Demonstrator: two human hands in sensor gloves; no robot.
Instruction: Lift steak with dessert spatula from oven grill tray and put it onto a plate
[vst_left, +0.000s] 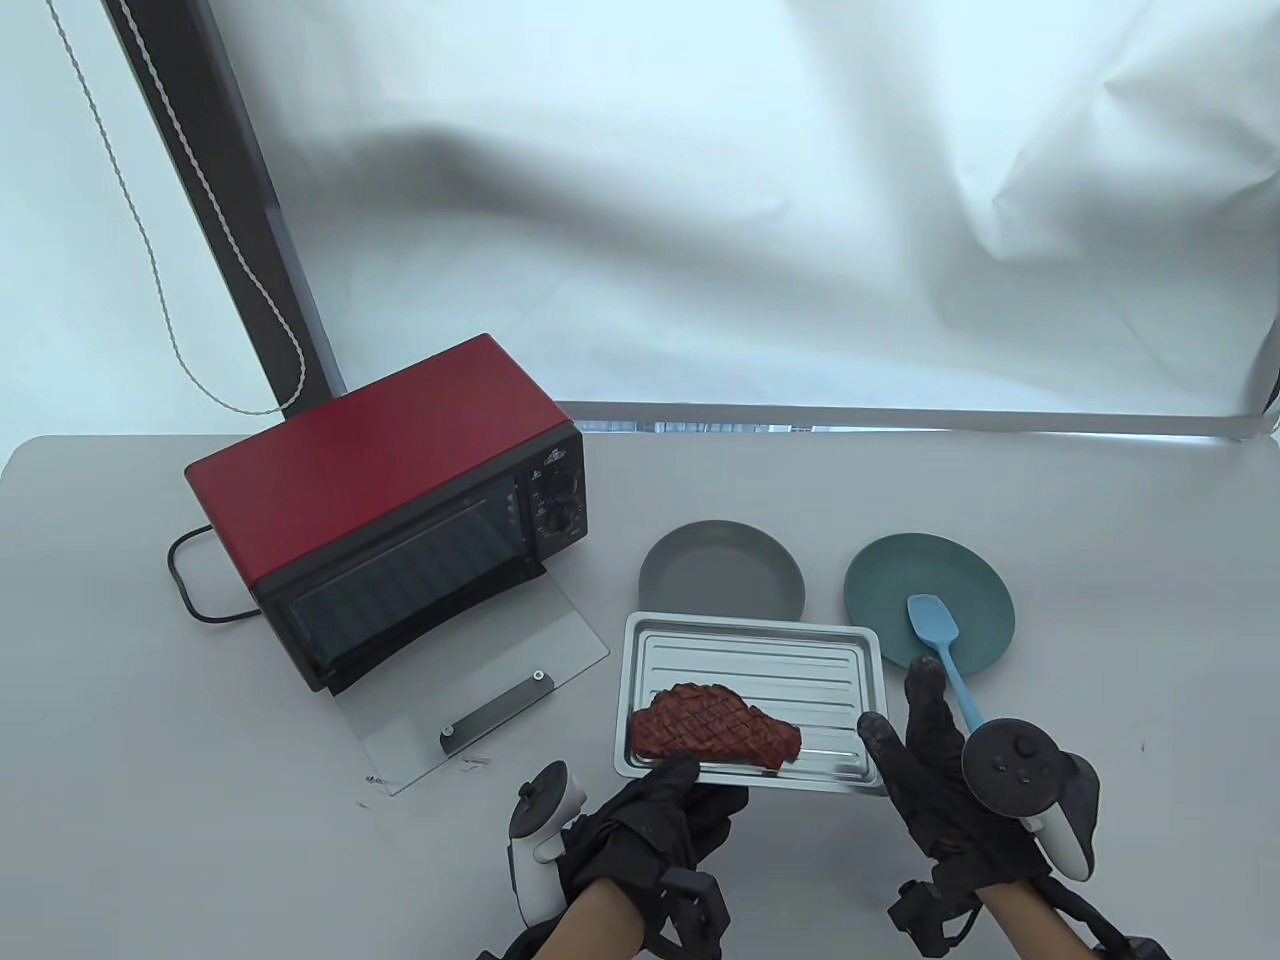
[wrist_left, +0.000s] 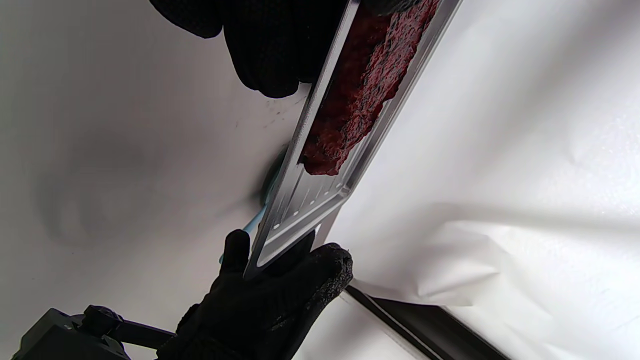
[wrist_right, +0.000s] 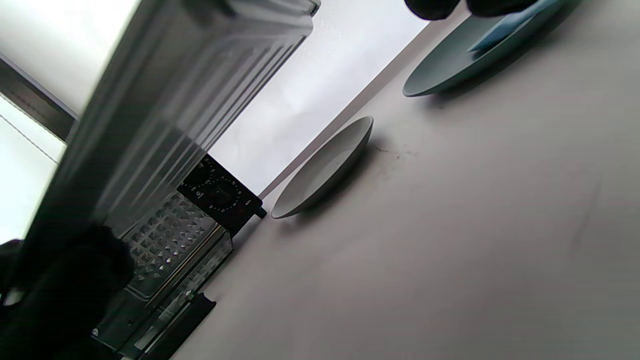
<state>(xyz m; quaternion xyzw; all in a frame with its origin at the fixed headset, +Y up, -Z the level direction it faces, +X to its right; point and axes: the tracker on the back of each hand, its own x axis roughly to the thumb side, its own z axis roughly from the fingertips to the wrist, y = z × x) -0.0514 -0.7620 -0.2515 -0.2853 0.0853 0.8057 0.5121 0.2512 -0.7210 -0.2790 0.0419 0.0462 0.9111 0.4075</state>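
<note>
Both hands hold the oven grill tray (vst_left: 750, 680) above the surface near its front edge: the left hand (vst_left: 655, 815) grips the tray's near left corner with its thumb over the rim beside the steak (vst_left: 712, 735), and the right hand (vst_left: 925, 775) clasps the near right corner, thumb on the rim and fingers under it, as the left wrist view confirms. The steak lies along the tray's near side, toward the left corner, and its right end reaches close to the near rim. The blue dessert spatula (vst_left: 940, 645) rests with its blade on the teal plate (vst_left: 928, 600) toward the right edge of the surface, its handle running back toward the right hand; a grey plate (vst_left: 722, 578) sits just behind the tray, and the red toaster oven (vst_left: 400, 520) stands with its glass door down at the left. The main risk I judge is a tilt toward the person while the tray is set down, since the steak sits so near that rim and could slide off; releasing one corner early to reach for the spatula would cause just that, and the right wrist could also knock the spatula handle off its plate
</note>
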